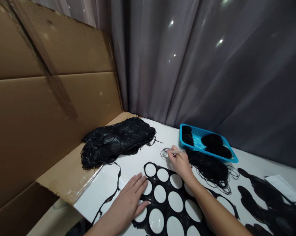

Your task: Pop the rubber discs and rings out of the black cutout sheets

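Note:
A black rubber sheet (174, 191) punched with several oval holes lies flat on the white table (130, 164). My left hand (129, 201) rests palm down on the sheet's left edge, fingers stretched out. My right hand (179, 162) is closed round a thin white stick (179, 151) just beyond the sheet's far edge. The stick's tip touches a thin black ring (164, 152) lying on the table.
A pile of black rubber sheets (116, 141) sits at the back left beside a cardboard wall (39, 108). A blue basket (199, 139) holds black rings, with a tangle of loose rings (212, 168) in front. More black scraps (266, 200) lie at the right. Grey curtain behind.

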A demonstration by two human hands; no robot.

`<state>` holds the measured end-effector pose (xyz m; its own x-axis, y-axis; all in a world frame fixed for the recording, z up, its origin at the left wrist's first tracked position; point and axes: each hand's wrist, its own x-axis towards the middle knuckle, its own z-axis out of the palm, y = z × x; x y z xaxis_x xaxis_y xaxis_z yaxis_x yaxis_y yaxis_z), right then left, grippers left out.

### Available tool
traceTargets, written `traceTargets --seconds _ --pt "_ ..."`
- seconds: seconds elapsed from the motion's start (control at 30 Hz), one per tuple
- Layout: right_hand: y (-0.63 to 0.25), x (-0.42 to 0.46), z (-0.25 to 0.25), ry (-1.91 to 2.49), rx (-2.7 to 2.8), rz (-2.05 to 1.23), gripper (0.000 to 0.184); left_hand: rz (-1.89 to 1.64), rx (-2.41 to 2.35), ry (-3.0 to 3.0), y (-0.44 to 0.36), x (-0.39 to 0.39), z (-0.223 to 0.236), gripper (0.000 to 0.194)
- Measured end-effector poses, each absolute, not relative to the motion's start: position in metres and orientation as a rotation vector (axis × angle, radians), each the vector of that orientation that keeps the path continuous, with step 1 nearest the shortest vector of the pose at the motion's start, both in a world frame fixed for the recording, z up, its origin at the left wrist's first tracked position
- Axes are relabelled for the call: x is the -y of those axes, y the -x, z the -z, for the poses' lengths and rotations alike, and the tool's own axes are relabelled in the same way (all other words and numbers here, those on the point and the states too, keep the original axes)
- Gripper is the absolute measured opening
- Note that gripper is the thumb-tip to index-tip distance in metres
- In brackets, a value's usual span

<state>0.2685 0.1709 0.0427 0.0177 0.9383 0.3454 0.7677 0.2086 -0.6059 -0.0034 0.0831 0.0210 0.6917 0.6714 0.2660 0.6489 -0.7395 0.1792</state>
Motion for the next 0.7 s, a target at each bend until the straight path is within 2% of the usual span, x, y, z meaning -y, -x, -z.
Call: traceTargets --seconds 0.17,0.27,0.7 --pt "-0.226 -0.11 -0.039 1.487 1.798 -0.81 0.024 -0.584 -1.22 -2.866 0.016 -0.054 -0.021 0.032" --pt "-0.207 -0.084 -0.036 1.422 1.813 -1.011 0.017 -0.6 -1.201 -2.935 0.016 -0.041 -0.015 0.034" --pt "-0.197 -0.073 -0.03 1.358 1.811 -1.078 0.014 -0.612 -1.187 -3.0 0.013 -0.043 -0.014 0.035"
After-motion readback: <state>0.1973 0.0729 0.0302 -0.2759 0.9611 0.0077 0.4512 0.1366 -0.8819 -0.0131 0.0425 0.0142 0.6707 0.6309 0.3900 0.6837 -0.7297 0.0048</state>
